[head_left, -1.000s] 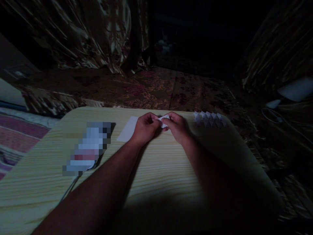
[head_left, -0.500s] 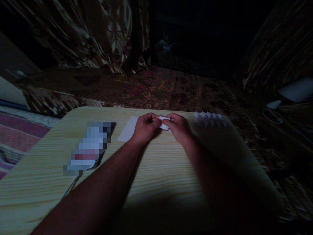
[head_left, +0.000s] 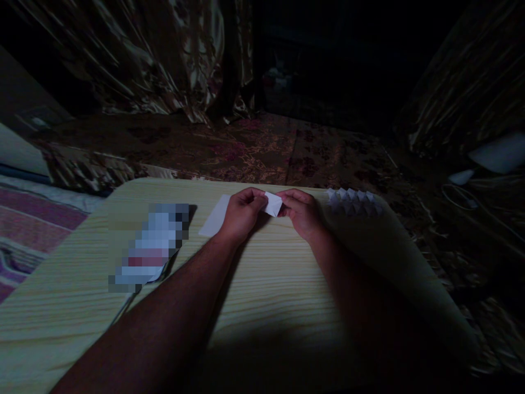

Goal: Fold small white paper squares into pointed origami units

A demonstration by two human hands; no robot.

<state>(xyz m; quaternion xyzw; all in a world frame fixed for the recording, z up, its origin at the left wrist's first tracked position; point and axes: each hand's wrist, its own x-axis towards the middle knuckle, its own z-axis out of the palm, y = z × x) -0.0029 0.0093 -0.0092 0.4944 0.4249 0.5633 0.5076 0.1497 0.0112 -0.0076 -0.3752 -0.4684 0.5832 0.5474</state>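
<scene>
Between my hands is a small folded piece of white paper (head_left: pixel 273 204), with crease lines on its face. My left hand (head_left: pixel 245 210) pinches its left edge between thumb and fingers. On the other side, my right hand (head_left: pixel 302 210) grips the right edge with its fingertips. The paper is held near the far edge of the wooden table (head_left: pixel 262 284). Partly behind my left hand lies a flat white sheet of paper (head_left: pixel 214 216). To the right of my right hand stand several small folded white paper pieces (head_left: pixel 353 201) with pointed tips, set in rows.
A phone-like device (head_left: pixel 150 243), blurred by pixels, lies on the table's left with a cable (head_left: pixel 123 309) attached. Patterned cloth (head_left: pixel 246 145) covers a ledge beyond the table. A striped cover (head_left: pixel 28 235) is at the left, and a pale lamp-like object (head_left: pixel 498 153) at the right.
The folded paper has turned so that more of its white face shows. My right thumb has shifted off its front toward the right edge. My left hand has barely moved.
</scene>
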